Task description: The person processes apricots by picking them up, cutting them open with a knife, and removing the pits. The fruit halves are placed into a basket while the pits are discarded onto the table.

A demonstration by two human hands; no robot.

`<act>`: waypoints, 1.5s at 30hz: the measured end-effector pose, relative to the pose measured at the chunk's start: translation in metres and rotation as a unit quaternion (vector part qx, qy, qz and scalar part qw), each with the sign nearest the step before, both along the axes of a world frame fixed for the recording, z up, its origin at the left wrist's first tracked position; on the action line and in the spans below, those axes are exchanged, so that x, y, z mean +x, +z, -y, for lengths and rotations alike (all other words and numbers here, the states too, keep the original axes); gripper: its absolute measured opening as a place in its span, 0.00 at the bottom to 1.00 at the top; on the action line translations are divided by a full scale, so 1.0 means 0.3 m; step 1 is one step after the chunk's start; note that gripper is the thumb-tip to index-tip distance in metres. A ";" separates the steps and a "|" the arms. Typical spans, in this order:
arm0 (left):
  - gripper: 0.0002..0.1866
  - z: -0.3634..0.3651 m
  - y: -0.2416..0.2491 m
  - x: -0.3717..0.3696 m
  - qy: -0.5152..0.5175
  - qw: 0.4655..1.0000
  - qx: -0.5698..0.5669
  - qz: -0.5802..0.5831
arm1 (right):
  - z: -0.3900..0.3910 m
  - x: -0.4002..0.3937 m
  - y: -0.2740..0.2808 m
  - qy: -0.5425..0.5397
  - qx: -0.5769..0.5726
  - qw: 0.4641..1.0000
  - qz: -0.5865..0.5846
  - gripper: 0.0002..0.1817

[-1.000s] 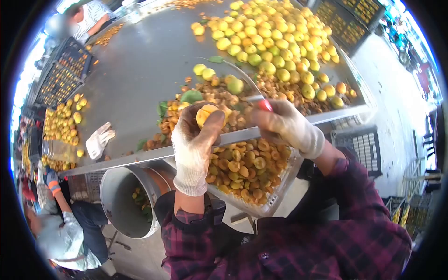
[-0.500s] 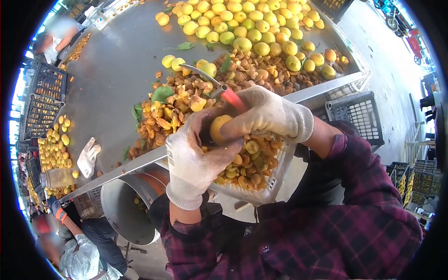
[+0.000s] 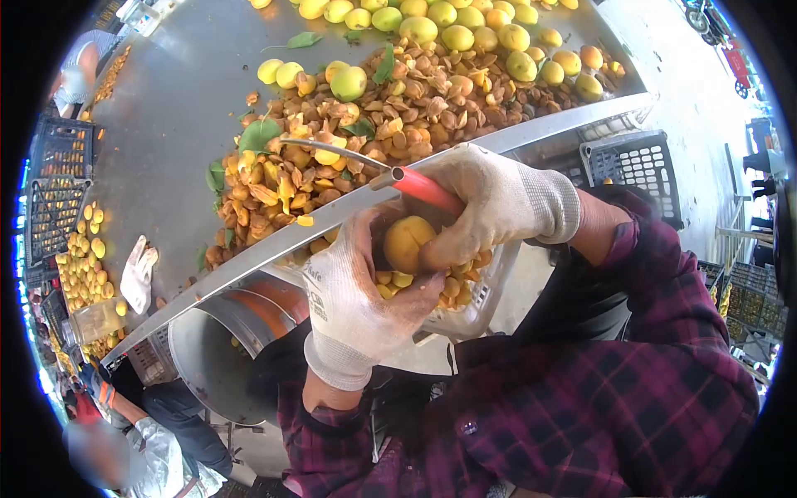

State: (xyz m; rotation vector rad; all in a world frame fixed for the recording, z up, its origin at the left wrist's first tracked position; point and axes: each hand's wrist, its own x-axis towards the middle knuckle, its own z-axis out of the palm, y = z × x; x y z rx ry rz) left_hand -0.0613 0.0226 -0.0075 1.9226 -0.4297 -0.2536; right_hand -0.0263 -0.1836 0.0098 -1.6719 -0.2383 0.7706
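My gloved left hand (image 3: 353, 303) is closed around a yellow-orange apricot (image 3: 407, 243) in front of my body. In my gloved right hand (image 3: 494, 199) is a curved knife (image 3: 426, 191) with a red handle. Its thin blade points left, over the table edge and clear of the fruit. My right thumb presses on the apricot's side. Below both hands is a light plastic crate (image 3: 481, 319) of apricot pieces, partly hidden by the hands. Brown apricot stones (image 3: 432, 95) and torn pieces lie heaped on the metal table (image 3: 191, 108) just beyond.
Whole apricots (image 3: 457, 37) lie at the table's far side. A white glove (image 3: 139, 274) rests on the left part. Below the raised table rim stands a metal bucket (image 3: 212, 365). A dark crate (image 3: 631, 178) is at right. Another person (image 3: 158, 452) sits at lower left.
The view has tilted, so the table contents sit higher and farther left. Both hands have shifted slightly right in view, and more of the apricot shows between them. The knife stays in my right hand.
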 end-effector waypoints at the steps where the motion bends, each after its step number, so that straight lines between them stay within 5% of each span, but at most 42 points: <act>1: 0.31 0.000 -0.003 -0.003 -0.002 1.000 0.000 -0.004 | 0.002 -0.002 -0.015 0.010 0.026 1.000 0.011 0.18; 11: 0.31 0.039 -0.050 -0.048 -0.002 0.998 0.053 0.041 | -0.019 -0.074 -0.089 -0.013 -0.119 0.972 0.204 0.25; 21: 0.30 0.069 -0.046 -0.073 -0.007 0.997 0.057 0.056 | 0.021 -0.084 -0.122 -0.054 0.024 0.997 0.039 0.27; 28: 0.31 0.079 -0.015 -0.060 -0.039 0.971 0.201 0.125 | 0.000 -0.073 -0.078 -0.016 -0.129 0.984 0.119 0.25; 33: 0.31 0.092 -0.019 -0.061 0.032 0.994 0.072 0.076 | -0.002 -0.077 -0.092 -0.099 0.036 0.992 0.072 0.24; 39: 0.24 0.096 -0.033 -0.053 0.038 0.998 0.027 0.052 | 0.013 -0.084 -0.134 -0.117 0.059 0.985 0.114 0.18; 40: 0.22 0.084 -0.035 -0.055 0.068 0.996 -0.041 -0.044 | 0.027 -0.083 -0.129 -0.119 0.059 0.985 0.114 0.18; 42: 0.19 0.082 0.006 -0.042 0.118 0.939 -0.212 -0.245 | 0.063 -0.073 -0.097 -0.109 0.083 0.987 -0.085 0.12; 45: 0.20 0.052 0.008 0.001 0.110 0.905 -0.279 -0.302 | 0.093 -0.043 -0.075 -0.062 -0.036 0.997 -0.009 0.08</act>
